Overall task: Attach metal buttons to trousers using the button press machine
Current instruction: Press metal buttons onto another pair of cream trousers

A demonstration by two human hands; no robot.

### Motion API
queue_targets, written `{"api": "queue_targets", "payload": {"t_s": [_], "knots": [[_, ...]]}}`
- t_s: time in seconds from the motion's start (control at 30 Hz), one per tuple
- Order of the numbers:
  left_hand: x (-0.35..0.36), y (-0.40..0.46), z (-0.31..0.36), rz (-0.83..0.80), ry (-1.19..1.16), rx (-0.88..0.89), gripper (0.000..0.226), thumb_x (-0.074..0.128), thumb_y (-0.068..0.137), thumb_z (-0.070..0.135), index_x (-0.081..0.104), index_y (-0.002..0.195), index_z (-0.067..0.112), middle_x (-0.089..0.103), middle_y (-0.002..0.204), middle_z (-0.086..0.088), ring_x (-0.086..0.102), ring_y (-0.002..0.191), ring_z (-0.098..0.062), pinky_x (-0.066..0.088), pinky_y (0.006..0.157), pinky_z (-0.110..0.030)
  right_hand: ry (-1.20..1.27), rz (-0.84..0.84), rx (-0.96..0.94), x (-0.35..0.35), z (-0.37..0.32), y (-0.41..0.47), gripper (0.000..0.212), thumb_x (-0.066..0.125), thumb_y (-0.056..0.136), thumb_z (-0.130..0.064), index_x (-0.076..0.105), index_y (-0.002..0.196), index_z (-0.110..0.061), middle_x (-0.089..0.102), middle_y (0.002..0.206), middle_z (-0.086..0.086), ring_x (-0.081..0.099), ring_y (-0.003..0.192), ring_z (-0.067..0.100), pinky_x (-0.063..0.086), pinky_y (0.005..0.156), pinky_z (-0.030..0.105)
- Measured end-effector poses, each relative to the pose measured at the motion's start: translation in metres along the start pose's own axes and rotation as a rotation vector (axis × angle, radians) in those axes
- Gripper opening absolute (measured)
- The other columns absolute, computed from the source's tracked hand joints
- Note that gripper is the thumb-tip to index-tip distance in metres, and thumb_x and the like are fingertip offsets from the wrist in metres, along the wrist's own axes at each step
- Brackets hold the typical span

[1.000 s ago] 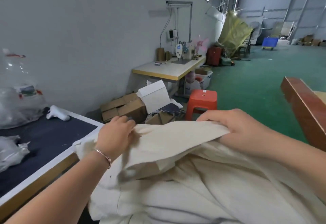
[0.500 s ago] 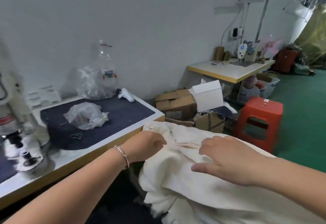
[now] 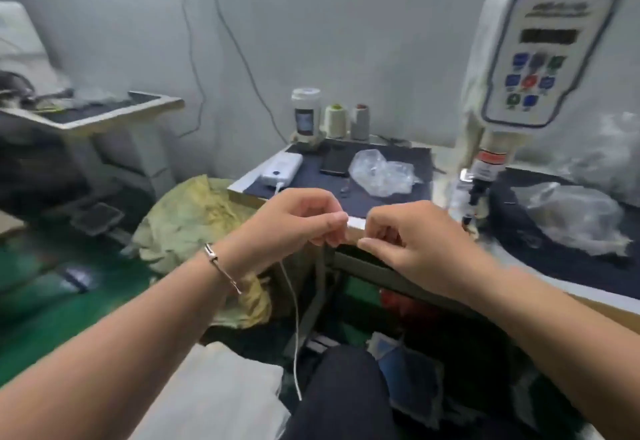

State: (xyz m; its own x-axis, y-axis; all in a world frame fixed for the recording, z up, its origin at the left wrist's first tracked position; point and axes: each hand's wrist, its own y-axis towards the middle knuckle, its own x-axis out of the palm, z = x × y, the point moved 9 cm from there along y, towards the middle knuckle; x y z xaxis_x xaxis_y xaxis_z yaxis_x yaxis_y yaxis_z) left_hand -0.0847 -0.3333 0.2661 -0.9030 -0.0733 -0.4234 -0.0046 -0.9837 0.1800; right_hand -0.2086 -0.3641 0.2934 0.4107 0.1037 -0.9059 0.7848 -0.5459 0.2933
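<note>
Both hands are raised in front of the tabletop (image 3: 363, 223) edge, left of the button press machine (image 3: 530, 68). The left hand (image 3: 294, 223) and right hand (image 3: 412, 242) have fingers curled, fingertips almost meeting; what the grip holds cannot be told (blur). Pale cloth (image 3: 221, 391), possibly the trousers, lies low, well below the machine. Clear plastic bags (image 3: 381, 172) rest beside the machine.
</note>
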Motion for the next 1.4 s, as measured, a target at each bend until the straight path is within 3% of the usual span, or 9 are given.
{"api": "queue_targets", "payload": {"t_s": [0.2, 0.27, 0.37, 0.53, 0.67, 0.8, 1.03, 1.2, 1.4], "knots": [[-0.086, -0.187, -0.151, 0.443, 0.493, -0.551, 0.010, 0.068, 0.088, 0.021, 0.066, 0.083, 0.030, 0.070, 0.089, 0.013, 0.065, 0.089, -0.003, 0.053, 0.084, -0.029, 0.173, -0.429, -0.203, 0.197, -0.095, 0.031, 0.023, 0.067, 0.086, -0.038, 0.055, 0.073, -0.024, 0.055, 0.069, -0.009, 0.052, 0.069, 0.014, 0.038, 0.059, 0.033], [-0.080, -0.243, -0.204, 0.416, 0.623, -0.789, 0.012, 0.066, 0.089, 0.031, 0.065, 0.100, 0.030, 0.067, 0.110, 0.010, 0.059, 0.111, -0.012, 0.048, 0.092, -0.031, 0.099, -0.671, -0.226, 0.273, -0.115, 0.013, 0.018, 0.066, 0.086, -0.039, 0.057, 0.090, -0.025, 0.059, 0.089, -0.008, 0.054, 0.086, 0.017, 0.041, 0.067, 0.031], [-0.048, -0.303, -0.273, 0.214, 0.662, -1.053, 0.054, 0.067, 0.086, 0.050, 0.051, 0.131, 0.025, 0.050, 0.138, 0.006, 0.043, 0.132, -0.022, 0.043, 0.101, -0.037, 0.020, -0.892, -0.182, 0.348, -0.116, -0.017, 0.061, 0.071, 0.083, -0.044, 0.045, 0.133, -0.021, 0.051, 0.132, 0.001, 0.051, 0.117, 0.022, 0.045, 0.094, 0.033], [-0.040, -0.361, -0.310, 0.350, 0.648, -1.200, 0.095, 0.067, 0.075, 0.065, 0.022, 0.152, 0.032, 0.035, 0.149, 0.004, 0.035, 0.137, -0.020, 0.036, 0.106, -0.038, -0.138, -0.908, -0.178, 0.398, -0.101, -0.047, 0.102, 0.073, 0.073, -0.055, 0.015, 0.149, -0.021, 0.036, 0.138, 0.006, 0.041, 0.124, 0.029, 0.042, 0.097, 0.041], [-0.050, -0.375, -0.310, 0.382, 0.809, -1.349, 0.092, 0.063, 0.063, 0.082, 0.042, 0.132, 0.024, 0.048, 0.126, 0.001, 0.046, 0.123, -0.023, 0.042, 0.092, -0.037, -0.128, -0.826, -0.027, 0.409, -0.082, -0.047, 0.122, 0.069, 0.067, -0.066, -0.005, 0.151, -0.019, 0.031, 0.140, 0.008, 0.037, 0.128, 0.029, 0.039, 0.100, 0.042], [-0.049, -0.370, -0.314, 0.338, 0.702, -1.310, 0.064, 0.068, 0.069, 0.070, 0.055, 0.112, 0.024, 0.063, 0.114, 0.004, 0.059, 0.106, -0.021, 0.045, 0.079, -0.033, -0.002, -0.673, 0.095, 0.403, -0.063, -0.037, 0.111, 0.073, 0.058, -0.065, 0.020, 0.144, -0.020, 0.048, 0.130, 0.000, 0.047, 0.121, 0.022, 0.044, 0.096, 0.037], [-0.074, -0.351, -0.279, 0.419, 0.285, -1.033, 0.026, 0.081, 0.069, 0.038, 0.070, 0.076, 0.016, 0.067, 0.070, 0.013, 0.060, 0.065, -0.004, 0.046, 0.061, -0.021, 0.749, -0.681, 0.436, 0.380, -0.059, -0.024, 0.022, 0.078, 0.072, -0.020, 0.070, 0.093, -0.022, 0.072, 0.092, 0.002, 0.068, 0.085, 0.023, 0.055, 0.083, 0.043], [-0.133, -0.328, -0.200, 0.581, 0.062, -0.825, 0.044, 0.083, 0.057, 0.043, 0.077, 0.085, 0.009, 0.076, 0.083, 0.002, 0.066, 0.072, -0.008, 0.054, 0.072, -0.027, 1.202, -0.492, 0.382, 0.291, -0.093, 0.040, 0.022, 0.076, 0.075, -0.006, 0.072, 0.094, -0.017, 0.075, 0.090, 0.011, 0.072, 0.077, 0.029, 0.060, 0.071, 0.044], [-0.205, -0.275, -0.071, 0.828, -0.185, -0.360, 0.021, 0.086, 0.063, 0.014, 0.081, 0.083, 0.015, 0.077, 0.086, -0.001, 0.072, 0.076, -0.013, 0.059, 0.068, -0.024, 0.990, -0.145, 0.003, 0.172, -0.113, 0.097, 0.060, 0.074, 0.078, -0.049, 0.051, 0.131, -0.034, 0.063, 0.118, -0.009, 0.061, 0.107, 0.010, 0.053, 0.083, 0.032]]}}
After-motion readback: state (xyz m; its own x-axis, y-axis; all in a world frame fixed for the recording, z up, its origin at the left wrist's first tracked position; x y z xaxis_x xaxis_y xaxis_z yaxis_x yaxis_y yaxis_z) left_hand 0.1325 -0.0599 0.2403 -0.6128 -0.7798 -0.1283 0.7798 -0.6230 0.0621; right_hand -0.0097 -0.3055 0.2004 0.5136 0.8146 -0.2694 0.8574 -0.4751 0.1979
